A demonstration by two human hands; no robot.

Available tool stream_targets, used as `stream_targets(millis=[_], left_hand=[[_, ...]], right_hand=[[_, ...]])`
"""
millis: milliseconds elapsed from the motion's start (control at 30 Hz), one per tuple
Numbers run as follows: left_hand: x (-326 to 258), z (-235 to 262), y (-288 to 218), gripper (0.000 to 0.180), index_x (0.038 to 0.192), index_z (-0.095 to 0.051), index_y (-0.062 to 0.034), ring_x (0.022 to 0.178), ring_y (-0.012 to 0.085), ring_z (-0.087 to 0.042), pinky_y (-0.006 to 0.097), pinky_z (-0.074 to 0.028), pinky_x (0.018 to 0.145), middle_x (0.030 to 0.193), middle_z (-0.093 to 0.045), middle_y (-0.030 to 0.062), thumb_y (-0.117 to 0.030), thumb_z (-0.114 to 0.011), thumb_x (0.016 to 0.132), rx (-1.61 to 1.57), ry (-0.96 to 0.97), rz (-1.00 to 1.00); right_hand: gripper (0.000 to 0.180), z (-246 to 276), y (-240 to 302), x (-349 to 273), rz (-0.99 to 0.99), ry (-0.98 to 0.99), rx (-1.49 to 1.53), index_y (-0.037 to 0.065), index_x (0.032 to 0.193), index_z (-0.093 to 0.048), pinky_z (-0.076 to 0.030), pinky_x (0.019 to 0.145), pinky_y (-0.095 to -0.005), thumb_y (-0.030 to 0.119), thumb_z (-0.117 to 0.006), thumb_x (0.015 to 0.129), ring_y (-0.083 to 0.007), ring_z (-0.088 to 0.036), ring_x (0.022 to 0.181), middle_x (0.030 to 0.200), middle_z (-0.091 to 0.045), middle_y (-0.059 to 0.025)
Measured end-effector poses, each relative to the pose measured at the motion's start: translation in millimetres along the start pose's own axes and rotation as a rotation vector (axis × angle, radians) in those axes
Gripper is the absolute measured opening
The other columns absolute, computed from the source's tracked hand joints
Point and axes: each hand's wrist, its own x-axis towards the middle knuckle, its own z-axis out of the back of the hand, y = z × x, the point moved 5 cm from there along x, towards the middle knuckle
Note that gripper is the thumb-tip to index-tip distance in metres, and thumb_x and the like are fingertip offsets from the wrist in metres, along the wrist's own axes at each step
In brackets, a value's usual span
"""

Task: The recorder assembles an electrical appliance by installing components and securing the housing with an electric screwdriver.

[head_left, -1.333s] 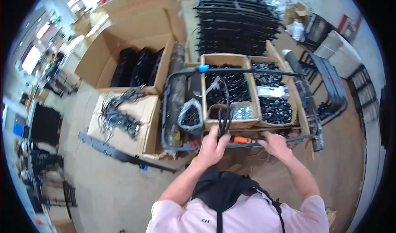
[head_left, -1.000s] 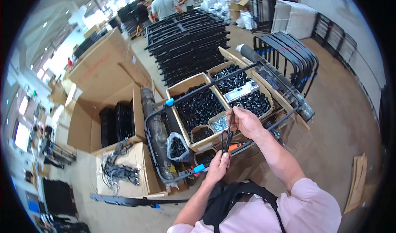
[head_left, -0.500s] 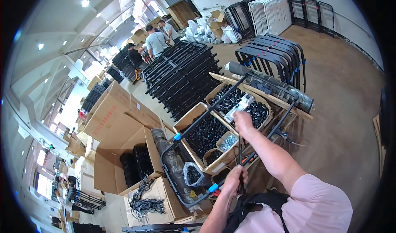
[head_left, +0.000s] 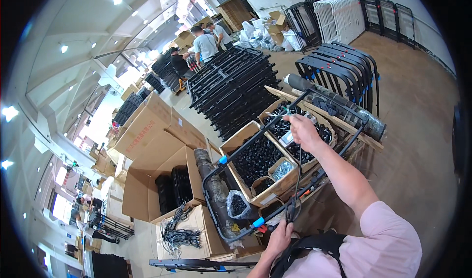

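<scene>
A black cable runs between my two hands, across a black metal tube frame with blue clips. My left hand, low in the middle, is closed around the cable's looped lower part. Higher up, my right hand pinches the cable's upper end beside the frame's far bar, where a pale, thin tip sticks out to the left. The exact form of that tip is blurred. Just beneath the right hand, a white box-shaped device lies on black parts in a carton.
Under the frame stand an open carton of black pieces, a small tray of silvery screws and a bag of black parts. Bundled black cables lie on a carton at left. Stacked black frames stand beyond; several people work farther off.
My right hand has gone from the white device to the frame's far bar, drawing the cable's end up. The cable now stretches between both hands. The whole view has shifted slightly.
</scene>
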Motion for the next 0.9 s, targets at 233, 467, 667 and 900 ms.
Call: stream_targets(millis=[233, 467, 667, 900], left_hand=[[-18.8, 79.9, -99.3, 0.023, 0.118, -0.068, -0.0012, 0.104, 0.0374, -0.069, 0.045, -0.054, 0.091, 0.113, -0.071, 0.0208, -0.013, -0.066, 0.098, 0.263, -0.438, -0.401], [-0.8, 164.5, -201.3, 0.026, 0.120, -0.072, -0.0027, 0.123, 0.0373, -0.062, 0.046, -0.045, 0.109, 0.127, -0.070, 0.0155, -0.007, -0.066, 0.095, 0.423, -0.942, -0.734], [89.4, 87.6, -133.4, 0.043, 0.135, -0.067, 0.0002, 0.118, 0.0230, -0.067, 0.040, -0.049, 0.107, 0.127, -0.073, 0.0119, -0.033, -0.054, 0.112, -0.563, -0.014, -0.375], [73.3, 43.7, -137.8, 0.039, 0.135, -0.067, 0.0005, 0.115, 0.0153, -0.067, 0.030, -0.054, 0.093, 0.128, -0.072, 0.0112, -0.029, -0.056, 0.112, -0.847, 0.062, -0.263]], right_hand=[[0.031, -25.7, 10.5, -109.2, -0.096, 0.310, 0.060, 0.005, 0.136, -0.065, -0.024, 0.045, -0.0208, 0.018, -0.049, 0.112, -0.0017, -0.027, 0.052, 0.065, -0.036, 0.0109], [0.032, -20.1, -15.2, -159.7, -0.155, 0.463, -0.137, 0.005, 0.135, -0.068, -0.026, 0.050, -0.0210, 0.019, -0.052, 0.112, -0.0016, -0.030, 0.055, 0.066, -0.040, 0.0116], [0.030, -7.8, -17.6, -183.0, -0.207, 0.476, -0.216, 0.004, 0.131, -0.070, -0.031, 0.053, -0.0216, 0.018, -0.053, 0.111, -0.0022, -0.036, 0.058, 0.069, -0.044, 0.0097], [0.028, 28.5, -42.4, -197.1, -0.314, 0.451, -0.263, 0.005, 0.125, -0.071, -0.031, 0.054, -0.0218, 0.021, -0.054, 0.110, -0.0024, -0.038, 0.059, 0.069, -0.044, 0.0097]])
